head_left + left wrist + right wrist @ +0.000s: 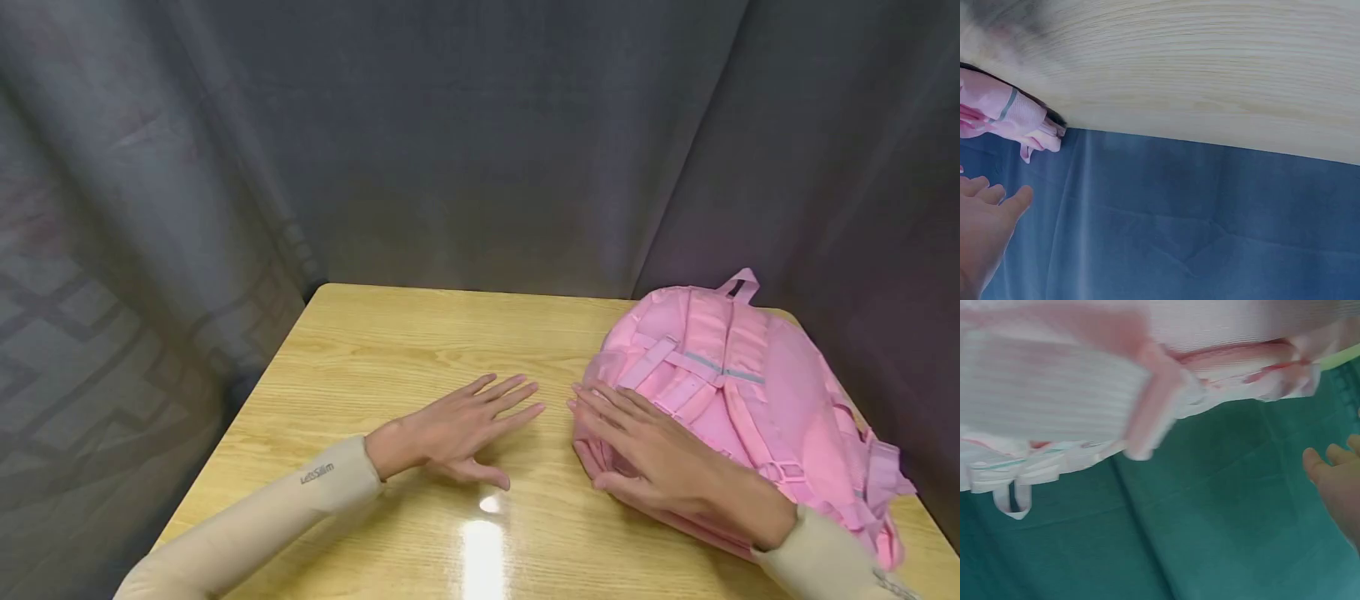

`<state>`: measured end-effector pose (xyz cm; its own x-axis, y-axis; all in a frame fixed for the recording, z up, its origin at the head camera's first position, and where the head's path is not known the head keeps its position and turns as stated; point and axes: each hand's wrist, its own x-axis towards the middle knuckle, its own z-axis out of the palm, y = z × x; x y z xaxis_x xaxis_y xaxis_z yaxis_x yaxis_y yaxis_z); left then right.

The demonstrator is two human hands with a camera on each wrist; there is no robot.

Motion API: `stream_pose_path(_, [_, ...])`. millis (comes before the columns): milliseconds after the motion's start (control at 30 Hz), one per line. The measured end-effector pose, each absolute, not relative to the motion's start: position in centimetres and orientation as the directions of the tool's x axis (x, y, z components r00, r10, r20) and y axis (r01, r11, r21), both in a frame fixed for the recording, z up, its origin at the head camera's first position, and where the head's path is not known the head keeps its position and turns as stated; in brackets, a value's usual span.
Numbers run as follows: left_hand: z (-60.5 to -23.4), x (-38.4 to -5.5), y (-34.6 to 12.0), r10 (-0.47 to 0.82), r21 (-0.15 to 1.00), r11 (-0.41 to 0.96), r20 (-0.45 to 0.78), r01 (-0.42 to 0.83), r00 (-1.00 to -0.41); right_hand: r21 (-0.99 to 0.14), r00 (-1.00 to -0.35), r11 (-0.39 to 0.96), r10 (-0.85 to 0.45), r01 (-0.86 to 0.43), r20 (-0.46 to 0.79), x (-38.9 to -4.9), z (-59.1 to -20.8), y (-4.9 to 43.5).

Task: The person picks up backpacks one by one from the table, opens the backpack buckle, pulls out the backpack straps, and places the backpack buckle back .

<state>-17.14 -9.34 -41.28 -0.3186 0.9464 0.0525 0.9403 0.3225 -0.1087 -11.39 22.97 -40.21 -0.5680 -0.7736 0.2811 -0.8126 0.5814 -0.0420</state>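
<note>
A pink backpack (795, 375) lies on the right side of the wooden table, its shoulder straps facing up and its top loop toward the back. My right hand (652, 450) is over the backpack's left front part with fingers extended, overlapping it in the head view. Left of the backpack, my left hand (468, 425) is spread above the table, thumb apart, holding nothing. In the left wrist view that hand (985, 219) shows at the lower left, below the backpack (1007, 112). The right wrist view has the backpack's straps (1054, 387) close up, with fingers (1335, 462) at the right edge.
The light wooden table (420, 342) has a glossy top with a bright reflection near the front. Dark grey curtains (480, 142) hang behind it and along both sides. The backpack reaches close to the table's right edge.
</note>
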Motion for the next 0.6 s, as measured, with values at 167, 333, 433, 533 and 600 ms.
stream_pose_path(167, [-41.6,-17.9,-7.6,0.945,-0.09,0.327,0.033,0.941,-0.325,-0.045,-0.612,0.629,-0.735,-0.776,0.293,-11.8,-40.6,24.2])
stream_pose_path(333, [-42.1,-18.9,-5.4,0.941,-0.058,0.337,0.029,0.94,-0.336,-0.076,-0.669,0.682,-0.681,-0.727,0.296,-12.4,-40.8,25.8])
stream_pose_path(433, [-42.4,-19.6,-4.2,0.935,-0.038,0.354,0.026,0.935,-0.353,-0.088,-0.705,0.719,-0.638,-0.689,0.308,-12.7,-41.0,27.2])
stream_pose_path(533, [-42.7,-20.5,-3.0,0.925,-0.01,0.379,0.023,0.925,-0.379,-0.097,-0.734,0.752,-0.595,-0.652,0.327,-13.1,-41.2,28.9])
stream_pose_path(600, [-42.8,-21.3,-2.3,0.915,0.023,0.403,0.017,0.915,-0.404,-0.109,-0.76,0.777,-0.561,-0.62,0.327,-13.2,-41.2,30.1])
